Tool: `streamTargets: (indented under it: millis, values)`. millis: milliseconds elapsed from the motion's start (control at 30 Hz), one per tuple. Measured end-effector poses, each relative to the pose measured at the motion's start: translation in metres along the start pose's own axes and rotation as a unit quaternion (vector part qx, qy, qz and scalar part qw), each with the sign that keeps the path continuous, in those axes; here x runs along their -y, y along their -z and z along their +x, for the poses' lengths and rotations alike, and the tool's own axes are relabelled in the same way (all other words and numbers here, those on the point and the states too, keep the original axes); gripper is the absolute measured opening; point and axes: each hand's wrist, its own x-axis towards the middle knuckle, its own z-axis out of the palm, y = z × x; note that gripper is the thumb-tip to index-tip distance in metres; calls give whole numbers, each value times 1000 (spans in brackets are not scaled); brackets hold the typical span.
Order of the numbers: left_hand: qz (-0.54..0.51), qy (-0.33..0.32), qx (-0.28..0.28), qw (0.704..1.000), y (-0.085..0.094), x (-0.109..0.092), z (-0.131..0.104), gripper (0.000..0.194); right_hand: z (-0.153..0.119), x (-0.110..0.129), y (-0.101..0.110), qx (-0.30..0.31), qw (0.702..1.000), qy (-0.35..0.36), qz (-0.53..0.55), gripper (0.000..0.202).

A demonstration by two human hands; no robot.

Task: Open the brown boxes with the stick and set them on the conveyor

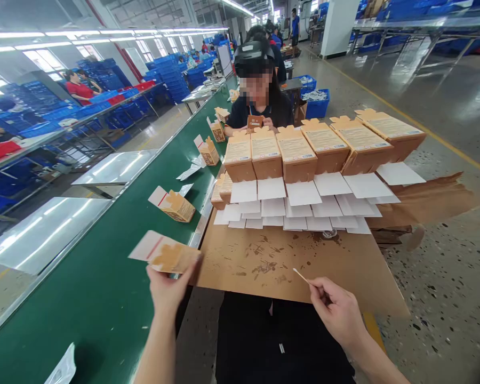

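Observation:
My left hand (pixel 166 285) is closed around a small brown cardboard box (pixel 180 257) with a white flap, at the edge of the green conveyor belt (pixel 116 298). Between thumb and fingers, my right hand (pixel 338 306) pinches a cotton swab (pixel 301 275), its white tip pointing up and left over a brown cardboard sheet (pixel 280 266). Dark wet-looking stains mark the sheet. Beyond it stand stacked brown boxes (pixel 298 154) in rows, with white flaps (pixel 304 193) sticking out towards me.
Another open box (pixel 174 205) stands on the belt, with more boxes farther up. A silvery packet (pixel 62 368) lies at the belt's near end. Across from me sits a co-worker (pixel 260 101) holding a brown box. Brown paper (pixel 432 200) hangs out at right.

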Motion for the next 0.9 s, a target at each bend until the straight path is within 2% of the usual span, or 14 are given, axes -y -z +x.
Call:
streamTargets:
  millis: [67, 100, 200, 267, 333, 433, 500, 600, 667, 767, 833, 900]
  values:
    - [64, 24, -76, 995, 27, -1, 32, 104, 1, -4, 6, -12, 1000, -12, -10, 34]
    - [91, 36, -90, 991, 37, -1, 45, 103, 2, -6, 7, -14, 1000, -18, -13, 34]
    - [110, 54, -77, 990, 49, 7, 65, 96, 6, -11, 7, -7, 999, -29, -13, 39]
    - [87, 43, -84, 992, 50, 15, 64, 94, 8, -14, 7, -10, 999, -34, -14, 43]
    - [45, 15, -122, 991, 50, 22, 52, 93, 6, -20, 11, -17, 999, -43, -18, 46]
    - [-16, -87, -185, 979, 45, 21, 22, 76, 1, -31, 22, -30, 997, -61, -24, 43]
    - [-60, -156, -152, 974, 30, 4, 7, 58, -2, -36, 28, -45, 996, -71, -26, 42]
    - [-140, -177, -26, 974, -20, -44, 13, 40, -3, -36, 29, -43, 996, -80, -25, 45]
    - [-149, -154, 21, 976, -63, -83, 39, 35, -4, -32, 25, -35, 996, -75, -18, 49]
    - [-100, -122, 20, 987, -117, -132, 96, 29, -9, -25, 17, -57, 996, -70, -4, 50]
    - [-64, -118, 22, 991, -139, -152, 130, 24, -15, -21, 14, -76, 995, -68, 0, 48]
    - [-21, -112, 54, 992, -151, -163, 151, 16, -21, -19, 14, -93, 993, -68, -3, 46]
